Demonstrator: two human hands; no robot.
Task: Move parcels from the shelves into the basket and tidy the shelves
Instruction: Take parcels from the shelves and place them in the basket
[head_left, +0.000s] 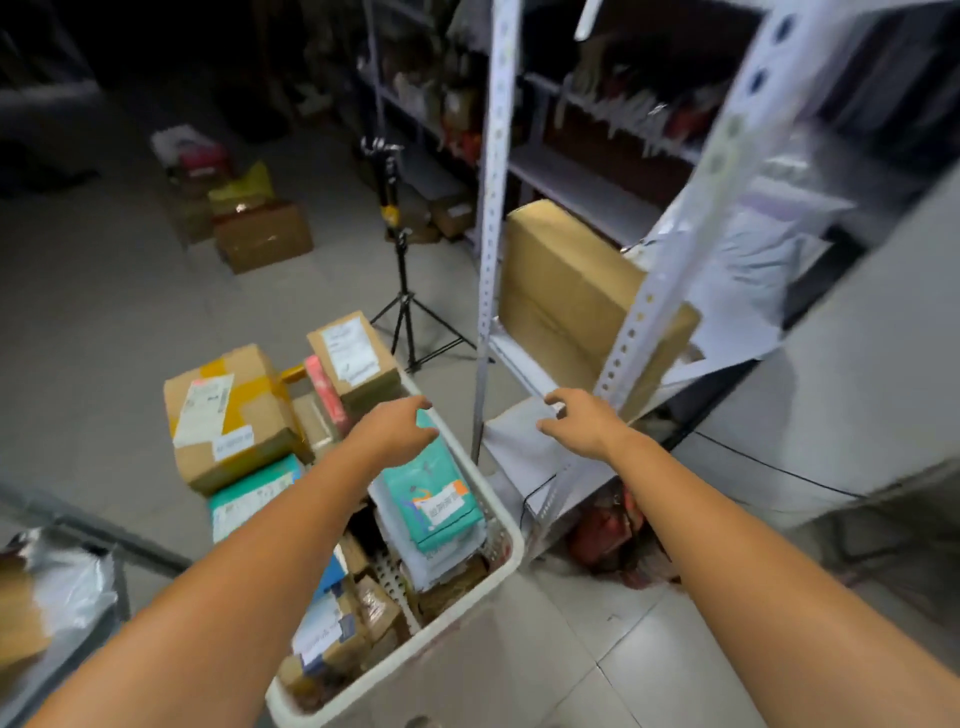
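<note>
parcel (431, 493) in basket (457, 618): long axis near-to-far

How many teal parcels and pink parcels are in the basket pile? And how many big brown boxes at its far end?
Teal parcels: 2
Pink parcels: 1
Big brown boxes: 2
Total: 5

Parcel storeroom: metal shelves (587, 192), cartons (262, 236) on floor.
</note>
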